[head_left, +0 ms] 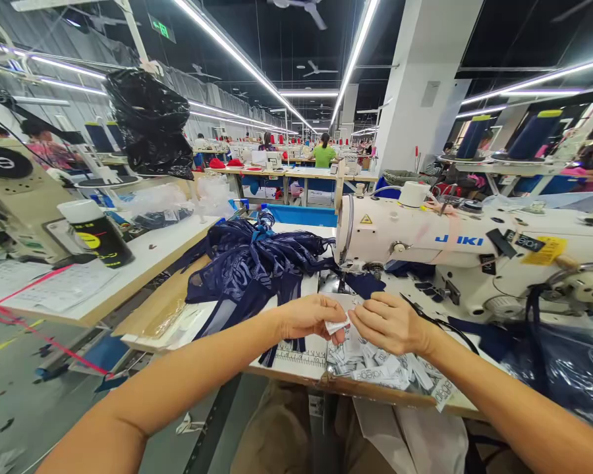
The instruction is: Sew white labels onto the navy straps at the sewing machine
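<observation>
My left hand pinches a small white label between thumb and fingers, above the front edge of the sewing table. Close against the label's right end is my right hand, its fingers curled and pressed together; what they hold, if anything, is hidden. Beneath both hands lies a loose heap of white printed labels in a shallow tray at the table edge. Behind my hands stands a white sewing machine. Left of its needle area, a bundle of navy lace garments is tied with a blue strip.
Black-handled scissors or a similar tool lie by my right wrist. Navy pieces in clear plastic sit at the right. On the left table stand a black spray can and another machine. A black plastic bag hangs above.
</observation>
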`<act>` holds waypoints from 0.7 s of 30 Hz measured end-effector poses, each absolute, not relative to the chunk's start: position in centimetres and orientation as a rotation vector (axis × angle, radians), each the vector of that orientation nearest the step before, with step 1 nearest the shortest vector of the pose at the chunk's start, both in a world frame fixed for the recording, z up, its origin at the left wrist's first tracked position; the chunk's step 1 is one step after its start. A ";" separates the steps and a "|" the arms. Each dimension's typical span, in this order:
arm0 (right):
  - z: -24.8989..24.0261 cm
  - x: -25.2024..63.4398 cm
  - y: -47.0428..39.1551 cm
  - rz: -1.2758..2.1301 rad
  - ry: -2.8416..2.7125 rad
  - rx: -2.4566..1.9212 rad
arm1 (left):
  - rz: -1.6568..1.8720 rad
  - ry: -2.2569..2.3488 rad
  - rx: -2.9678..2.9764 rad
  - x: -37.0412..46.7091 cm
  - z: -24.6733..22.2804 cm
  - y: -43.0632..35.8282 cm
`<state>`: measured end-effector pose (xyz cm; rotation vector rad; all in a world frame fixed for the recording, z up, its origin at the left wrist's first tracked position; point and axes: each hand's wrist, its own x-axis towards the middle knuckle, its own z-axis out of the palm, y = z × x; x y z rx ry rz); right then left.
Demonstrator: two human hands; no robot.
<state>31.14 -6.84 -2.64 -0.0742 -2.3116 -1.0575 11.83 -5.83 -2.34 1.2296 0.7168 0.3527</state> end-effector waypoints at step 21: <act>-3.4 29.8 -7.6 0.637 -2.036 -0.984 | 0.699 1.105 1.998 11.3 -2.6 -7.5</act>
